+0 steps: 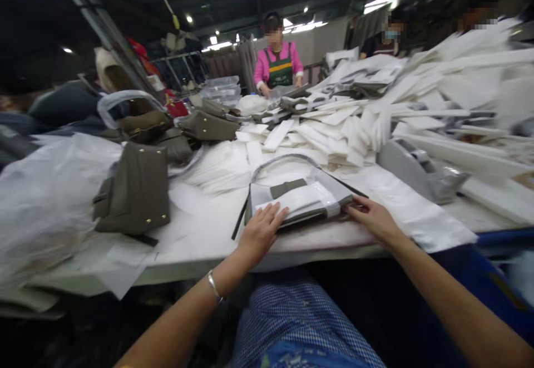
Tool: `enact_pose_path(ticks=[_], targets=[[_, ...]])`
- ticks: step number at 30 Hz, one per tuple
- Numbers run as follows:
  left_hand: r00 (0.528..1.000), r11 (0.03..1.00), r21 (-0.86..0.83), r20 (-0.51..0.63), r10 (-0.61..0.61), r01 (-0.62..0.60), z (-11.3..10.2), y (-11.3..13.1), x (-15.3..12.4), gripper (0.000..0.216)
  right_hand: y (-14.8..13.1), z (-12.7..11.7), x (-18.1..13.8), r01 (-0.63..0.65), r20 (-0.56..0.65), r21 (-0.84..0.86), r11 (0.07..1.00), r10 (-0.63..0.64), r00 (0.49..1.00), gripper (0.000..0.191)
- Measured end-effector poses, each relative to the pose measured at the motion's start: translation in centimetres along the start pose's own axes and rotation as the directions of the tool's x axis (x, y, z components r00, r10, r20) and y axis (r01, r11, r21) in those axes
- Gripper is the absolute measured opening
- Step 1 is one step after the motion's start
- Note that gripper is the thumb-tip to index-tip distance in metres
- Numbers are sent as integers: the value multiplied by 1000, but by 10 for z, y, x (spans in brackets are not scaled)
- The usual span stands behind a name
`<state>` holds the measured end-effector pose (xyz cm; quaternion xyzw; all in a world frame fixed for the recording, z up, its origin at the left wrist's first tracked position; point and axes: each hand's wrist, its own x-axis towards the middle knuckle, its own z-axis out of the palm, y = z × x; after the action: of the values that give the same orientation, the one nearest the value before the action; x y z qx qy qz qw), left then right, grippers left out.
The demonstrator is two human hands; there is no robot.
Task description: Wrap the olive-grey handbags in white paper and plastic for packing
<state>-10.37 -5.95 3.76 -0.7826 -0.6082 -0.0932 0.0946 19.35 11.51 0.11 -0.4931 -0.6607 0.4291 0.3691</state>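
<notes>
A grey handbag [261,194] lies on the table in front of me, its wrapped handle [287,159] arching away from me. A white padding strip [298,200] lies across its front, with a band of clear plastic near the right end. My left hand [262,227] rests flat on the bag's left front, fingers spread over the strip's end. At the right front corner, my right hand [373,219] has its thumb and fingers closed on the bag's edge. Dark straps [240,217] stick out at both sides of the bag.
Olive-grey handbags [137,190] stand at the left beside crumpled white wrapping [45,184]. White sheets and strips [334,134] are heaped behind and to the right. Another grey bag [413,170] lies on the right. A co-worker [277,62] in a green apron stands across the table [200,256].
</notes>
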Motion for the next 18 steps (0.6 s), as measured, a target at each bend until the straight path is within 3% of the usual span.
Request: enact_pose_path(ticks=[5,9,12,18], targets=[[967,972,-229,228,110,-56,-32,-24,10,75,-3,-2,9,-40,27,-152,988,44,999,39],[847,911,-402,447,286,-95,-57,-54,26,83,-11,-2,6,5,21,-267,964,0,1000,24],[798,888,-441,486,356,-128,-67,-64,36,95,-11,0,4,21,29,-280,960,-13,999,21],[767,900,-407,524,370,-156,-69,-61,40,107,-15,2,-1,-46,51,-74,996,49,997,14]])
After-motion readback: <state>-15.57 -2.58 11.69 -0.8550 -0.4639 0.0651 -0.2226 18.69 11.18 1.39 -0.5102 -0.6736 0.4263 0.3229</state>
